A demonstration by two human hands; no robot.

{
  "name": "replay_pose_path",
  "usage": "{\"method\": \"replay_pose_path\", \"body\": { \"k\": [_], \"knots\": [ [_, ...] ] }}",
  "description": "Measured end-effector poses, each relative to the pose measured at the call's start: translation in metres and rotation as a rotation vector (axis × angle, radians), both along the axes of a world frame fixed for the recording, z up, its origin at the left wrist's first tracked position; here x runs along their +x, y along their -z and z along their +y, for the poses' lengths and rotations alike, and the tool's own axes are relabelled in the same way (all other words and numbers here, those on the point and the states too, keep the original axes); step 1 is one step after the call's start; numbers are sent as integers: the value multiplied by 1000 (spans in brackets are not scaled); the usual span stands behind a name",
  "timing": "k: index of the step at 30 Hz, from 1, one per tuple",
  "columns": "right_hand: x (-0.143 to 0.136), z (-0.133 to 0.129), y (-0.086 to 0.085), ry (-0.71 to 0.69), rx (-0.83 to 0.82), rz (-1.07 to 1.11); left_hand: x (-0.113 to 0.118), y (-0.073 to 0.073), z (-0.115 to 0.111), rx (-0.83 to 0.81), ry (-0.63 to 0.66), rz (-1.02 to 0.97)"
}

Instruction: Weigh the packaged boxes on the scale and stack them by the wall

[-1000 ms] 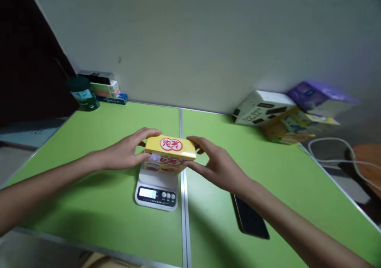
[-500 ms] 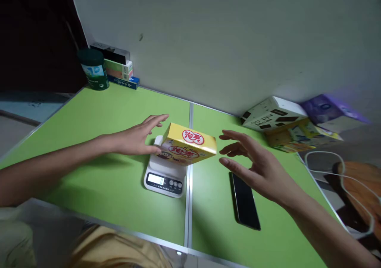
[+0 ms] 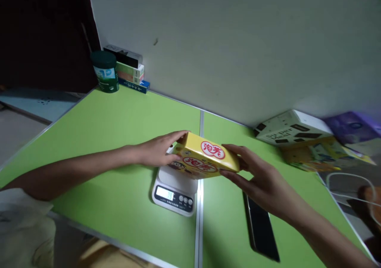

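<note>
A yellow snack box (image 3: 205, 159) with red lettering is at the white kitchen scale (image 3: 175, 192), hiding the back of its platform. My left hand (image 3: 162, 148) grips the box's left end, thumb on the near face and fingers behind. At the right end, my right hand (image 3: 253, 171) has it between thumb and fingers. The scale's display is lit and shows digits that are hard to read. I cannot tell whether the box still rests on the platform or is just above it.
A black phone (image 3: 261, 228) lies right of the scale. Against the wall, a green tub (image 3: 104, 71) stands beside stacked small boxes (image 3: 131, 71). At the right are a white box (image 3: 293, 127), a yellow box (image 3: 315, 153) and a purple box (image 3: 354, 127). A white cable (image 3: 351, 175) hangs beyond the table edge.
Both hands have closed in on the yellow box and now hold its two ends. The scale's display has changed from 0 to another reading. The whole view has shifted slightly.
</note>
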State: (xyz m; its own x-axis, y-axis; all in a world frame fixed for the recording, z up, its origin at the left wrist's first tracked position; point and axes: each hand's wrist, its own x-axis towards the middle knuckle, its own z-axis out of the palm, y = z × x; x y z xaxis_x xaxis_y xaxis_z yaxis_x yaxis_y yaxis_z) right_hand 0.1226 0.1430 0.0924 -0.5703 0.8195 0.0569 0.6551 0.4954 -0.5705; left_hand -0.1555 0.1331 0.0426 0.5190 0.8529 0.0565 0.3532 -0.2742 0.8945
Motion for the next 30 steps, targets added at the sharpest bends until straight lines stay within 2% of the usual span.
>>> {"method": "replay_pose_path", "body": {
  "k": [2, 4, 6, 8, 12, 14, 17, 20, 23, 30],
  "knots": [
    [-4, 18, -2, 21, -16, 58, -4, 4, 7, 85, -94, -66],
    [-12, 45, -3, 50, -4, 108, -13, 13, 20, 187, -258, -106],
    [-26, 80, 0, 77, 27, 130, -27, 31, 40, 247, -415, -69],
    [-46, 121, 8, 93, 68, 134, -44, 54, 64, 240, -512, 56],
    [-100, 199, 31, 104, 187, 139, -71, 94, 110, 163, -550, 366],
    [-127, 232, 42, 119, 227, 138, -79, 105, 128, 173, -536, 473],
    [-163, 269, 53, 108, 233, 135, -84, 113, 153, 234, -523, 595],
    [-188, 295, 61, 69, 229, 128, -88, 118, 176, 267, -523, 675],
    [-204, 309, 69, 76, 218, 87, -92, 124, 195, 296, -534, 715],
    [-206, 314, 88, 121, 395, 95, -92, 127, 216, 286, -532, 762]
  ]
}}
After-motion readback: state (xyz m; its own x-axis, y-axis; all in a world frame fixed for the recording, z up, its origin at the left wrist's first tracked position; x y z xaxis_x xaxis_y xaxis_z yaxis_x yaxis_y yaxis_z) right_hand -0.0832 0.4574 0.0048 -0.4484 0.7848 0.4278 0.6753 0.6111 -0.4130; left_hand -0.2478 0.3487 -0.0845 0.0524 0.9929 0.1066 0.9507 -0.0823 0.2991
